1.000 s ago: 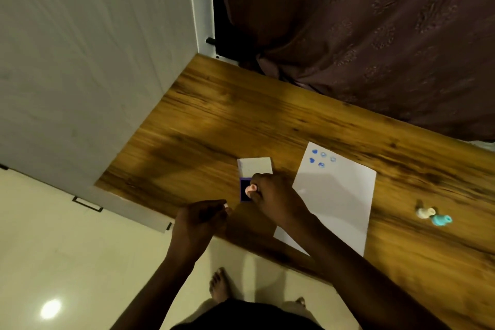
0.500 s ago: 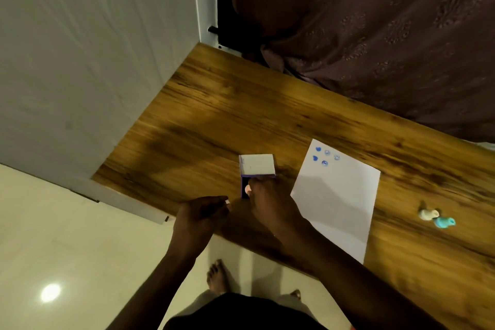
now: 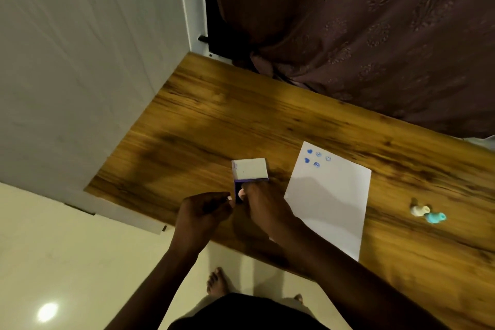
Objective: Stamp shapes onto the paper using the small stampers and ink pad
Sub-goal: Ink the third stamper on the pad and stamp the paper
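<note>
The ink pad (image 3: 236,194) lies open near the table's front edge, its white lid (image 3: 250,168) tilted up behind the dark blue pad. My right hand (image 3: 263,209) is over the pad, fingers pinched together and pointing down onto it. The small stamper in them is hidden by the hand. My left hand (image 3: 203,213) is curled at the pad's left edge, fingertips touching it. The white paper (image 3: 332,201) lies to the right of the pad, with several blue stamped shapes (image 3: 317,158) at its far left corner.
A white stamper (image 3: 418,210) and a teal stamper (image 3: 435,217) lie on the wooden table (image 3: 214,120) to the right of the paper. A dark curtain (image 3: 361,35) hangs behind the table and a white wall panel (image 3: 80,61) stands at the left. My bare foot (image 3: 217,281) is on the floor below.
The view has shifted a little. My left hand has closed in on the pad's left edge. My right hand stays pressed down over the ink pad.
</note>
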